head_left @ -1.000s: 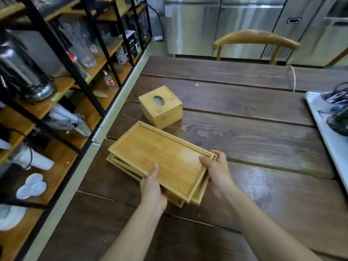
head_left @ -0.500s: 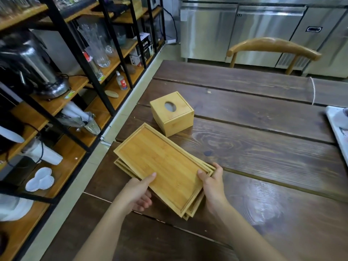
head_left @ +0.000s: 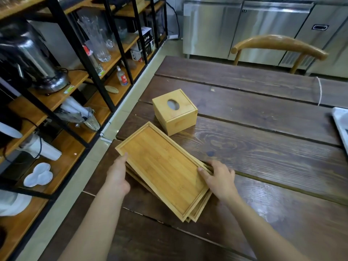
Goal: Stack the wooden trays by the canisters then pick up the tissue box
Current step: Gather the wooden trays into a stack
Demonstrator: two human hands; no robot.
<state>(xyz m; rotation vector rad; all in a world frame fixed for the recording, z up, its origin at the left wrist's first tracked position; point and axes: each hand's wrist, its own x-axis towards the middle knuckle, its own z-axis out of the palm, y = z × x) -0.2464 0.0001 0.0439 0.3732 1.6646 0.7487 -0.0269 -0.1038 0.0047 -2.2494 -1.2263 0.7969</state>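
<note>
A stack of shallow bamboo wooden trays (head_left: 163,166) lies slanted on the dark wooden table (head_left: 263,147), near its left edge. The lower trays stick out a little at the near right corner. My left hand (head_left: 117,176) grips the stack's left long side, thumb on the top rim. My right hand (head_left: 218,178) presses against the right long side, thumb on the top tray and fingers on the lower rims. A square bamboo tissue box (head_left: 175,112) with an oval hole on top stands just beyond the stack, untouched. No canisters are in view.
A black-framed shelf rack (head_left: 56,95) with glassware, a metal urn and dishes runs along the left, across a narrow floor gap. A wooden chair (head_left: 278,46) stands at the table's far side before steel cabinets (head_left: 244,29). A white tray (head_left: 340,121) sits at the right edge.
The top tray has come down onto the stack. My left hand slid from the near end up the left side. My right hand shifted along the right edge.
</note>
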